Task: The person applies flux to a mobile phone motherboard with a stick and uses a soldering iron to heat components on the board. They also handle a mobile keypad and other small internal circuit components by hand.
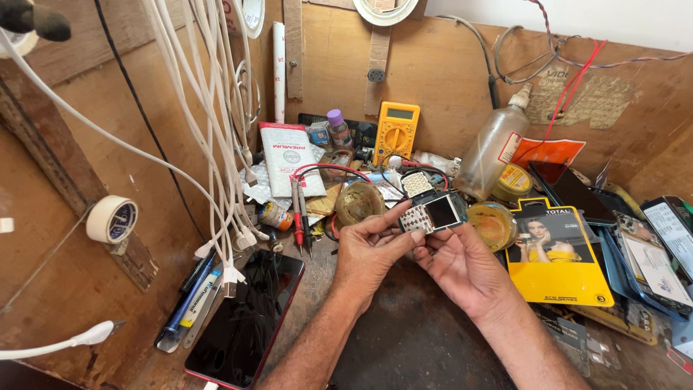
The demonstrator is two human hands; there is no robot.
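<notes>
Basically, one head view, looking down at a cluttered wooden bench [404, 347]. Both hands were over the middle of the bench, gripping a small keypad phone [432, 214] between them. Left hand [367, 251] was closed on the phone's keypad end, thumb and fingertips pinching it. Right hand [462, 266] was curled under the screen end, fingers wrapped around the body; screen was dark and faced up. A loose keypad piece [417, 183] sat just behind the phone, touching or nearly, can't tell which.

Around it: a red-edged smartphone [245, 321] lay face up near the bench's front left corner, with a blue pen [185, 303] just to its left. White cables [209, 130] hung down the left wall, plugs ending just above that smartphone. A tape roll [110, 219] was stuck on the left wall. Red and black probes [299, 213] lay left of the hands. A yellow multimeter [395, 131] leaned against the back wall, and a clear plastic bottle [492, 152] leaned to its right. A yellow blister pack [554, 253] lay just right of the right hand, with more phones and cards [650, 253] piled at the bench's right edge.
</notes>
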